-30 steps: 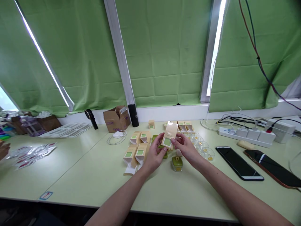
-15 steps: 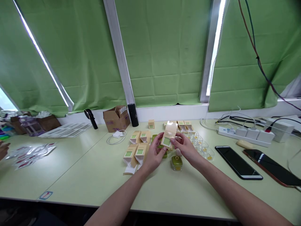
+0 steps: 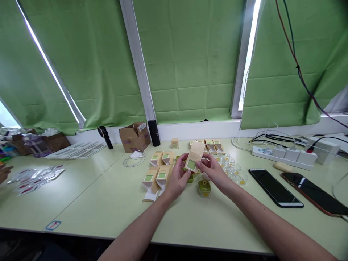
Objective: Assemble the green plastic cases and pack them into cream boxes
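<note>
Between my two hands I hold a small kraft cardboard box (image 3: 196,152) with a green panel on its face, raised above the table. My left hand (image 3: 178,178) grips its left edge and my right hand (image 3: 213,169) pinches its right side. Just below stands a small clear container with a green lid (image 3: 204,188). Other green-lidded containers are partly hidden behind my hands. Several similar kraft boxes (image 3: 162,173) lie to the left with flaps open. Clear containers with yellow bits (image 3: 236,168) stand in rows at the right.
A brown carton (image 3: 135,137) and a black cylinder (image 3: 154,133) stand by the wall. Two phones (image 3: 276,187) and a power strip (image 3: 282,157) lie at the right. Flat plastic packets (image 3: 38,178) lie at the left, near another person's hand (image 3: 4,172).
The box in my hands has tilted slightly, so the glare on its face is gone. My hands have barely moved.
</note>
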A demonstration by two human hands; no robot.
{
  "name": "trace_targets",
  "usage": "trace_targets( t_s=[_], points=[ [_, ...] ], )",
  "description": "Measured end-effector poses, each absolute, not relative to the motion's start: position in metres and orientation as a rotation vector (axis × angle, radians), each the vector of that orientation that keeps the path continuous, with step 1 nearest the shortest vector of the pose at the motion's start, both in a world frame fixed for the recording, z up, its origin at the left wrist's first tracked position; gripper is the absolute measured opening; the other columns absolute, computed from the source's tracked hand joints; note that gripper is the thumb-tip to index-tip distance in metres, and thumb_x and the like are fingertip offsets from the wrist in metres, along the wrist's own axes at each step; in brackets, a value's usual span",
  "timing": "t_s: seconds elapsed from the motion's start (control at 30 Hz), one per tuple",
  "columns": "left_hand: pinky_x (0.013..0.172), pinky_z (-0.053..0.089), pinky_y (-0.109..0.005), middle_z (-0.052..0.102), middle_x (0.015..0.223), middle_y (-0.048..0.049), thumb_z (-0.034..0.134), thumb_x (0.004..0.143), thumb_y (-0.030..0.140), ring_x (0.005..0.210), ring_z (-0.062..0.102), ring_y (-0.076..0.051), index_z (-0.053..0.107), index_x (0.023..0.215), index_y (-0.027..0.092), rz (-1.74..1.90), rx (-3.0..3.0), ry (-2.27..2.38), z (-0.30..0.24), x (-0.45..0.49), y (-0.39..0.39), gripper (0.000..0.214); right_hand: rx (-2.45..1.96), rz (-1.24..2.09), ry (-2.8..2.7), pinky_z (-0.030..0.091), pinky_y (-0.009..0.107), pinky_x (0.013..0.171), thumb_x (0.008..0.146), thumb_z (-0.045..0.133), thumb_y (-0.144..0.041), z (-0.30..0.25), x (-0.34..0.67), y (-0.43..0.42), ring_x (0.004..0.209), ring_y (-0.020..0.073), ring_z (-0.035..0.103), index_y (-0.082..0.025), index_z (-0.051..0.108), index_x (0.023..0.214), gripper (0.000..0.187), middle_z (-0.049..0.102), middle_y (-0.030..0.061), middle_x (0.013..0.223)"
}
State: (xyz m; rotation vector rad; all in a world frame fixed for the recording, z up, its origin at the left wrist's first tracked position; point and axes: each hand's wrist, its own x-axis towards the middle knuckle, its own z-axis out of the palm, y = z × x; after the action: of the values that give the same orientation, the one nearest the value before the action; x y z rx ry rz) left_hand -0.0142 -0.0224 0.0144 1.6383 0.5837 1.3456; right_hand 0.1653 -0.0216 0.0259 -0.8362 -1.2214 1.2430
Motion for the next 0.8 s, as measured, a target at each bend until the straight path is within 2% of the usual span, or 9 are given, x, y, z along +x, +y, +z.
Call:
trace_targets(
  t_s=[0.2, 0.47, 0.67, 0.8],
  points=[
    [0.1, 0.055, -0.039, 0.058, 0.144, -0.0133, 0.069, 0.091, 0.033, 0.124, 0.061, -0.027, 0.049, 0.143, 0.024, 1.355, 1.634, 0.591, 0.0174, -0.0131, -0.0244, 0.056, -0.845, 1.252, -1.221, 0.052, 0.037, 0.079, 0.066, 0.09, -0.068, 0.026, 0.1642, -0.021, 0.09, 0.0239, 0.072, -0.025, 0.057, 0.112, 0.071, 0.08, 0.0067, 0.1],
    [0.103, 0.054, -0.039, 0.058, 0.145, -0.0127, 0.067, 0.088, 0.026, 0.126, 0.061, -0.028, 0.05, 0.143, 0.024, 1.343, 1.639, 0.612, 0.0195, -0.0137, -0.0261, 0.058, -0.836, 1.257, -1.215, 0.052, 0.037, 0.079, 0.071, 0.089, -0.065, 0.0195, 0.1648, -0.0173, 0.091, 0.0235, 0.072, -0.026, 0.057, 0.116, 0.066, 0.08, 0.0064, 0.105],
    [0.113, 0.049, -0.043, 0.056, 0.15, -0.0106, 0.062, 0.076, 0.008, 0.14, 0.053, -0.03, 0.048, 0.148, 0.026, 1.345, 1.683, 0.619, 0.0159, -0.0154, -0.0247, 0.076, -0.864, 1.277, -1.18, 0.051, 0.035, 0.074, 0.076, 0.085, -0.068, 0.0183, 0.1647, -0.0165, 0.086, 0.0231, 0.071, -0.026, 0.059, 0.112, 0.061, 0.079, 0.0046, 0.094],
    [0.115, 0.048, -0.044, 0.056, 0.15, -0.0112, 0.062, 0.078, 0.007, 0.141, 0.053, -0.031, 0.047, 0.149, 0.025, 1.357, 1.719, 0.635, 0.0146, -0.015, -0.0238, 0.075, -0.855, 1.276, -1.153, 0.047, 0.034, 0.071, 0.076, 0.086, -0.066, 0.0179, 0.1652, -0.0164, 0.08, 0.0204, 0.069, -0.025, 0.061, 0.111, 0.06, 0.077, 0.0025, 0.088]
  ],
)
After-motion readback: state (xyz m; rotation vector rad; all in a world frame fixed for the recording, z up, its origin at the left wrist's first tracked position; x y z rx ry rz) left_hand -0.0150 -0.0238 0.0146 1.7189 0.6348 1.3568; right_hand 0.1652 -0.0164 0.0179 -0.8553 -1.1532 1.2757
